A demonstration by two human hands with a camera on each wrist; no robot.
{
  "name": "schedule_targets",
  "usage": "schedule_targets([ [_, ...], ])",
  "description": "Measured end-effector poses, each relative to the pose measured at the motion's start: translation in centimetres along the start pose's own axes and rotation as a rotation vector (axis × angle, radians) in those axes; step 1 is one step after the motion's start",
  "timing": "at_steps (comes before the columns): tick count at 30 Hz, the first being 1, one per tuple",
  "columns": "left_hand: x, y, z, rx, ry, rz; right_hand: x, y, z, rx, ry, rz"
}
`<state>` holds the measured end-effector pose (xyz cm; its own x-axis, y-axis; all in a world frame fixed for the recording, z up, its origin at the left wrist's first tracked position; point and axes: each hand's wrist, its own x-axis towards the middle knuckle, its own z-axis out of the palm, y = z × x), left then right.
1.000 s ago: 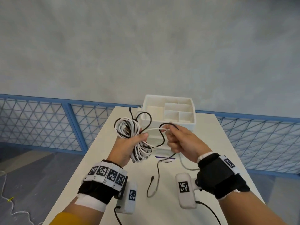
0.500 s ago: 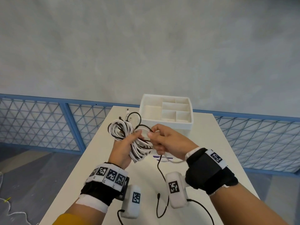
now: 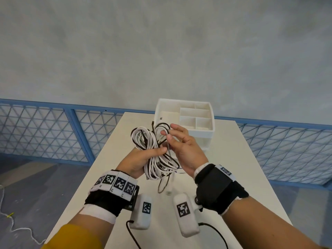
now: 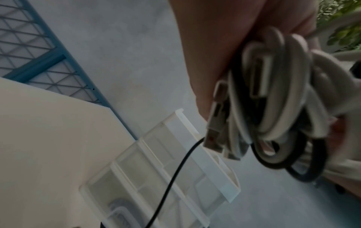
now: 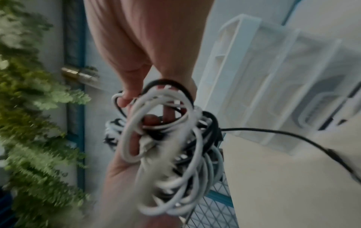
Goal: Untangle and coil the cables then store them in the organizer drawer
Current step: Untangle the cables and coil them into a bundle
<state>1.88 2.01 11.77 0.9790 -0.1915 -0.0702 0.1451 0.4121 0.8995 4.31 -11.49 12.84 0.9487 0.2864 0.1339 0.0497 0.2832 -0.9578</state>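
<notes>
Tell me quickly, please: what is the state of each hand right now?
Left hand: grips the tangled bundle of white and black cables.
Right hand: pinches a loop of the same bundle between thumb and fingertips.

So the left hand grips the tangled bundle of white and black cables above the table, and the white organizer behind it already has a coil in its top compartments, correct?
Not quite. The left hand does grip the cable bundle above the table, but the head view shows the organizer's top compartments holding no coil.
</notes>
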Motion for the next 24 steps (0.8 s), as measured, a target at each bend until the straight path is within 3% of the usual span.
schedule_targets([
  [4, 0.1, 0.5, 0.4, 0.010, 0.036, 0.081, 0.1, -0.4, 0.4, 0.063, -0.133, 0.049],
  [8, -0.1, 1.5, 0.1, 0.074, 0.089, 0.046, 0.5, 0.1, -1.2, -0.013, -0.004, 0.101],
  [12, 0.0, 2.4, -0.9, 0.016, 0.135, 0.109, -0.8, 2.9, -2.2, -0.341, -0.349, 0.416],
  [15, -0.2, 3.0, -2.0, 0.150, 0.316, 0.213, -1.6, 3.7, -3.1, -0.231, -0.382, 0.528],
  [18, -0.8, 3.8, -3.7, 0.456, 0.458, 0.295, -1.5, 2.1, -5.0, -0.426, -0.297, 0.458],
  [21, -1.6, 4.0, -3.9, 0.750, 0.397, 0.283, -0.8, -0.1, -5.4, -0.789, -0.224, 0.249],
  [24, -1.5, 3.1, -2.3, 0.824, 0.316, 0.262, -0.3, -2.0, -3.5, -0.863, -0.222, 0.018],
])
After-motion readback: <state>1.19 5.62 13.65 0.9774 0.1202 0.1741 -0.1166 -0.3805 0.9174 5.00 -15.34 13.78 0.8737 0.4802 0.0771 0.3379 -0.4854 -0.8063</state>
